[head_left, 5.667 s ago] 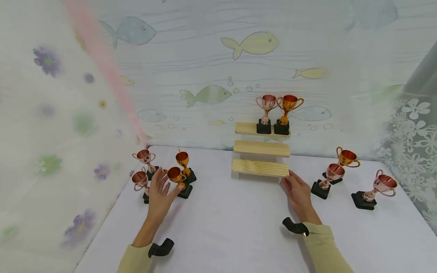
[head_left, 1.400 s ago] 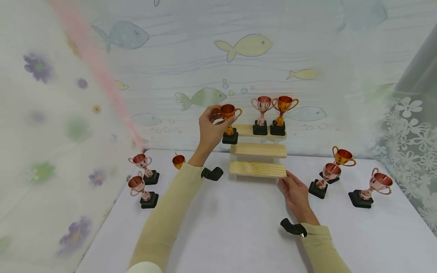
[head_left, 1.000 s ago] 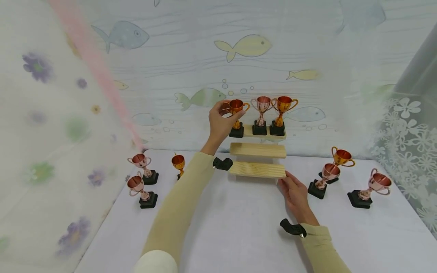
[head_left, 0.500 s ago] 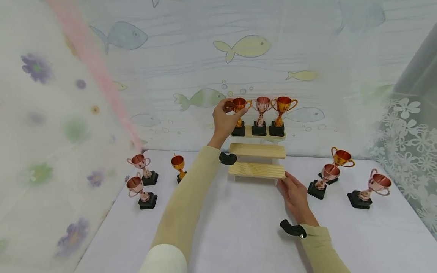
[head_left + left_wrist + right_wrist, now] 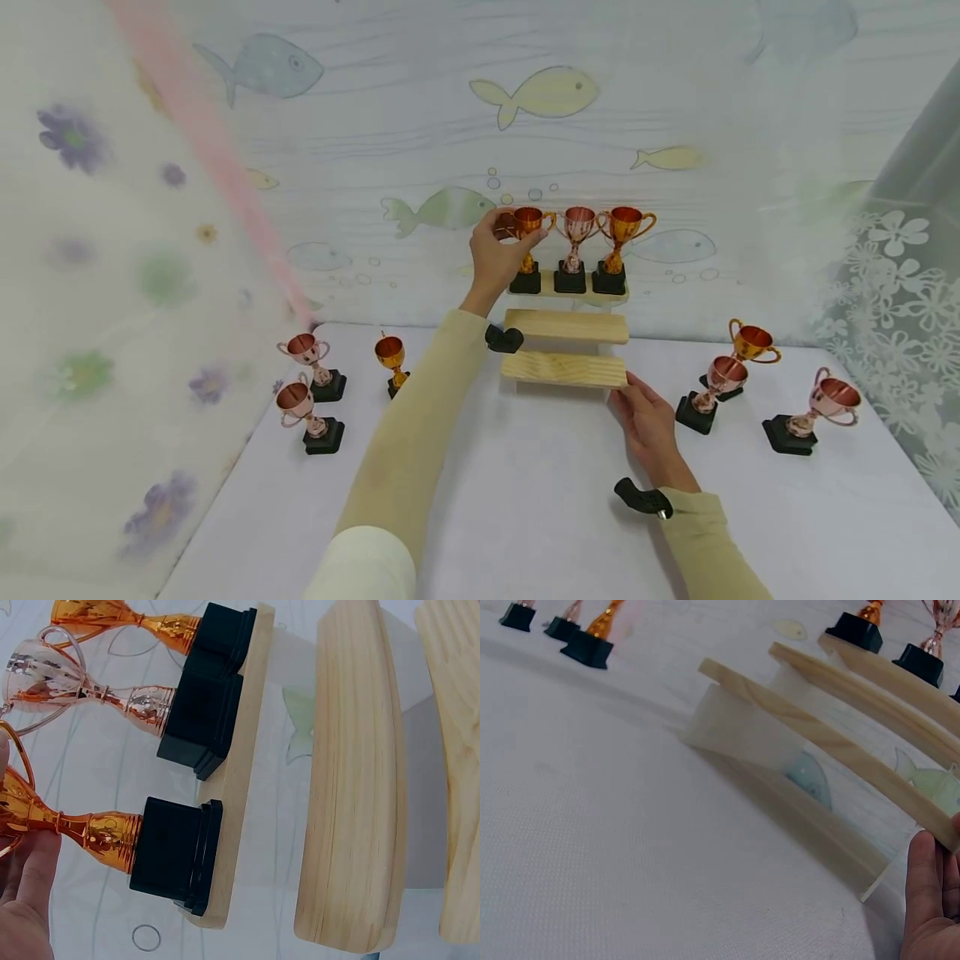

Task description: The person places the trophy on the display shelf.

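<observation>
1. Gold trophy (image 5: 528,218), upright at the left end of the wooden stand (image 5: 565,326), on its top tier; in the head view we see the left hand (image 5: 495,257) pinching its cup between thumb and fingers.
2. Left wrist view: that hand is mostly cropped, yet we see closely the black base on its plank, apart from the pink trophy (image 5: 139,706) beside it.
3. Right wrist view: we find the right hand (image 5: 933,911) pinching the lowest plank (image 5: 829,745) at its end, and a pale panel (image 5: 739,735) beneath.
4. Only the head view gives us three trophies (image 5: 752,340) (image 5: 725,375) (image 5: 835,397) on the right of the table (image 5: 540,500).

No legible txt/nos. anywhere.
</observation>
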Demonstrator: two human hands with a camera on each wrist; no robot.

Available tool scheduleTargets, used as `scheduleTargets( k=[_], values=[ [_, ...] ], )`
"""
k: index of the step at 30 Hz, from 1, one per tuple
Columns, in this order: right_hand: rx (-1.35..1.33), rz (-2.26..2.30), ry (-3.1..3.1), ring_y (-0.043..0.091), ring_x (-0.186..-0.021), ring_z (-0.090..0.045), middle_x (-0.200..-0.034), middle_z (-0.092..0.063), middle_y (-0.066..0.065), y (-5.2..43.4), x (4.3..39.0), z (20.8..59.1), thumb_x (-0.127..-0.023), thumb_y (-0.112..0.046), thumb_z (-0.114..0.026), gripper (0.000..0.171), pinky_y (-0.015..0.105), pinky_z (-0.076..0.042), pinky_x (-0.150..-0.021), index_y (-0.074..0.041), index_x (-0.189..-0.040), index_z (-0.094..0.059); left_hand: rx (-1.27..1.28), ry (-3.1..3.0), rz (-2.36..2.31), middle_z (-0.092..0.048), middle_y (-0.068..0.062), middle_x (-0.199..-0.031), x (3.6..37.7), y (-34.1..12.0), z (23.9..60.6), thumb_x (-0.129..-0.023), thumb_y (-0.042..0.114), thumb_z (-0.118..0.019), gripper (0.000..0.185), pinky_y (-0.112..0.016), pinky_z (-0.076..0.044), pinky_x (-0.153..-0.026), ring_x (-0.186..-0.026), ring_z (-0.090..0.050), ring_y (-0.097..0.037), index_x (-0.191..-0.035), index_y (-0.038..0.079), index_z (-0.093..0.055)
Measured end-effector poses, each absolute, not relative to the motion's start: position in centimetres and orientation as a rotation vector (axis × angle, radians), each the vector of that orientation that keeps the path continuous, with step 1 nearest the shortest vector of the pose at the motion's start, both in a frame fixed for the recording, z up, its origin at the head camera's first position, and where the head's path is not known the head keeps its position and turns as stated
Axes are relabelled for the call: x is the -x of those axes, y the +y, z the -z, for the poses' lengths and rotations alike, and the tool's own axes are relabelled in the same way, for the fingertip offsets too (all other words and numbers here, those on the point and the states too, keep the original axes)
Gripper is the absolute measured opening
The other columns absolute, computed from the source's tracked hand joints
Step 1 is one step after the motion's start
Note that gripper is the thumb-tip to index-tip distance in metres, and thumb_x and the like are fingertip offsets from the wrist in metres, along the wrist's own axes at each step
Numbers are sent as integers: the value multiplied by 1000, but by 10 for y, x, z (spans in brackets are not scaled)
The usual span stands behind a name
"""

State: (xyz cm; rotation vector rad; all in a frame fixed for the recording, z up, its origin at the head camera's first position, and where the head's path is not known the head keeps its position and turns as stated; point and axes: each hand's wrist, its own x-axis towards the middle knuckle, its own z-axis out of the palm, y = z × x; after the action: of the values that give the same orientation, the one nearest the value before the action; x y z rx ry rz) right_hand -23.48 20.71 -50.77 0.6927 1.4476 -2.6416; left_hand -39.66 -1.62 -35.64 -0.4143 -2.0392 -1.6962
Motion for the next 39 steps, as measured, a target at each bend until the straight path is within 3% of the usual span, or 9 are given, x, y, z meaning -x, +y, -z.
scheduleTargets(
  k=[7,18,24,32,39],
  values=[
    [-690,2653,1454,2,-107,-63,-115,-63,-8,206,235,509,-105,-9,-50,50,17,-50,-102,-6,-154,-38,396,-2056,1696,-66,-17,-117,398,-16,357,-85,16,-84,49,-36,-56,-94,-104,-64,-29,-126,-1,-62],
    [-692,2632,1499,1,-108,-62,-133,-52,1,205,237,511,-106,-9,-47,52,16,-49,-102,-5,-157,-34,385,-2056,1697,-66,-17,-116,400,-12,358,-85,16,-84,48,-35,-55,-93,-104,-63,-29,-125,-1,-63],
    [-694,2631,1510,1,-109,-62,-128,-55,-2,205,236,509,-106,-9,-47,53,16,-49,-102,-4,-157,-34,390,-2053,1707,-65,-18,-118,398,-10,357,-86,15,-84,49,-36,-56,-95,-106,-63,-29,-127,-1,-62],
    [-686,2638,1523,1,-106,-63,-118,-59,-6,204,235,509,-105,-8,-48,53,16,-49,-102,-3,-157,-34,384,-2072,1819,-60,-17,-124,394,-15,360,-84,15,-86,71,-33,-56,-98,-112,-62,-29,-143,3,-49],
    [-693,2645,1509,2,-107,-63,-126,-56,-2,204,235,510,-106,-9,-49,53,17,-49,-103,-3,-157,-35,422,-2107,1863,-48,-20,-140,376,-29,367,-83,8,-84,89,-39,-47,-111,-129,-49,-33,-155,8,-32]
  ],
)
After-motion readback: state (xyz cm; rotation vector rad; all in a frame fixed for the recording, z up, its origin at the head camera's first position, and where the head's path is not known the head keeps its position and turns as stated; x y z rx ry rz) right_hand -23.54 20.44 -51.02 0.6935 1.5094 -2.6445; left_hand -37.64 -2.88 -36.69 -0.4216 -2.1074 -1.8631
